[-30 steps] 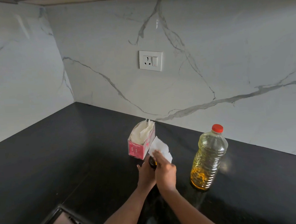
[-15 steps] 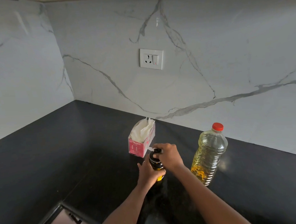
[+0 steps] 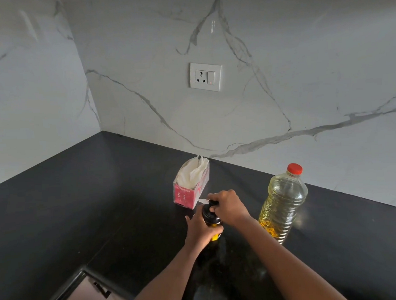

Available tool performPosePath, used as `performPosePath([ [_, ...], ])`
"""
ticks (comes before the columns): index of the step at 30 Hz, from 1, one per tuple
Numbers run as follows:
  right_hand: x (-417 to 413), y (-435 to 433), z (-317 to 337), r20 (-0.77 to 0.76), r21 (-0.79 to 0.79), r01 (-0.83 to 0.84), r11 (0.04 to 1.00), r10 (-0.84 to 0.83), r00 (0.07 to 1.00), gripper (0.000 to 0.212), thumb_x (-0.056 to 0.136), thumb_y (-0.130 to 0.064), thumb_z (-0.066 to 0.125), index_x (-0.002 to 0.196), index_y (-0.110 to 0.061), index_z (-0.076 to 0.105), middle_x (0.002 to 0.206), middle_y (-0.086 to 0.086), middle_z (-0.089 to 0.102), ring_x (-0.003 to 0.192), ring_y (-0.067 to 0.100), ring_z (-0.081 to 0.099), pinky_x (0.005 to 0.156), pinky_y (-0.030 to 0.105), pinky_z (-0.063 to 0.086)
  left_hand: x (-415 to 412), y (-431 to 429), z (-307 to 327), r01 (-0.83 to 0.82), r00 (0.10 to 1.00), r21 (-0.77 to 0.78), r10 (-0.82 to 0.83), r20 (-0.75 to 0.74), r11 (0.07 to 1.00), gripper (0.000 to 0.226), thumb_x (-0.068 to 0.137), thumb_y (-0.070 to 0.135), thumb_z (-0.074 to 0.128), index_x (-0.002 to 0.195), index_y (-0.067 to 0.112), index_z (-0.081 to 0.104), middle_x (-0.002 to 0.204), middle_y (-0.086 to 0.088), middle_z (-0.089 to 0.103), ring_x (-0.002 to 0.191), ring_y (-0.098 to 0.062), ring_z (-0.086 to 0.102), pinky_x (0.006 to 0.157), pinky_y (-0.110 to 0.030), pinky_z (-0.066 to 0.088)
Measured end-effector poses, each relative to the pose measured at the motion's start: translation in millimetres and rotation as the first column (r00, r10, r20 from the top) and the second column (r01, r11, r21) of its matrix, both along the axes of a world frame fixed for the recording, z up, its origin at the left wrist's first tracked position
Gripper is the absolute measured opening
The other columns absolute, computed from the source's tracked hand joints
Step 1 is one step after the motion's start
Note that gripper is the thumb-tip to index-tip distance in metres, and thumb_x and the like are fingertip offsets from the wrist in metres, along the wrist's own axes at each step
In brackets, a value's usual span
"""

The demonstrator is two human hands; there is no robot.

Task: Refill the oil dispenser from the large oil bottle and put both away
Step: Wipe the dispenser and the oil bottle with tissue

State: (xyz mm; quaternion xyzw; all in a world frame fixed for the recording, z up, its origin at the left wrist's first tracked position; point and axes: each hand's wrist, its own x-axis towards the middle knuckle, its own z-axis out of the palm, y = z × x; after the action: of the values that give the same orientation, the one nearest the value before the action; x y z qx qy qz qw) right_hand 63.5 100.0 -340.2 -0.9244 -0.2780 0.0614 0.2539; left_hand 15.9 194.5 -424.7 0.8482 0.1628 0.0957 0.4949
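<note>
A home kitchen, by the look of it; a polished black stone countertop runs into a corner beneath a white, grey-veined marble backsplash that covers both walls; a white socket with a switch is set in the backsplash above the counter; a pink tissue box and a large oil bottle with a red cap stand on the counter near the wall.

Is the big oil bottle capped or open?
Capped: the red cap sits on the neck of the oil bottle, standing upright.

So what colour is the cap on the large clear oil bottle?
Red cap, in the head view.
</note>
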Motion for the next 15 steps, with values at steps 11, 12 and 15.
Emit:
performPosePath([
  [11,-10,-7,-13,-0.065,0.309,0.129,0.942,-0.114,0.991,0.037,0.079,-0.008,0.070,0.114,-0.019,0.066,0.107,-0.003,0.067,0.099,0.010,0.060,0.084,0.016,0.043,-1,4,8,0.141,0.990,0.017,-0.141,-0.025,0.990,0.079,0.064,0.032,0.079,0.131,0.023,0.038,0.124,0.006,0.056,0.124,-0.015,0.047,0.114,-0.055,0.016],
  [12,-7,-12,-13,-0.113,0.369,0.134,0.920,-0.099,0.989,0.037,0.077,-0.008,0.072,0.112,-0.018,0.067,0.105,-0.006,0.067,0.097,0.008,0.059,0.084,0.015,0.042,-2,6,10,0.178,0.984,-0.033,-0.178,0.005,0.983,0.079,0.063,0.030,0.080,0.130,0.022,0.039,0.123,0.005,0.056,0.122,-0.014,0.049,0.111,-0.052,0.025],
  [15,-2,-26,-16,-0.409,0.555,0.325,0.766,-0.089,0.908,0.024,0.081,-0.006,0.067,0.098,-0.023,0.070,0.103,-0.001,0.071,0.092,0.017,0.066,0.081,0.030,0.053,-10,11,14,0.168,0.983,-0.190,-0.148,0.111,0.967,0.078,0.067,0.029,0.078,0.133,0.021,0.038,0.125,0.004,0.054,0.119,-0.010,0.049,0.107,-0.037,0.038],
])
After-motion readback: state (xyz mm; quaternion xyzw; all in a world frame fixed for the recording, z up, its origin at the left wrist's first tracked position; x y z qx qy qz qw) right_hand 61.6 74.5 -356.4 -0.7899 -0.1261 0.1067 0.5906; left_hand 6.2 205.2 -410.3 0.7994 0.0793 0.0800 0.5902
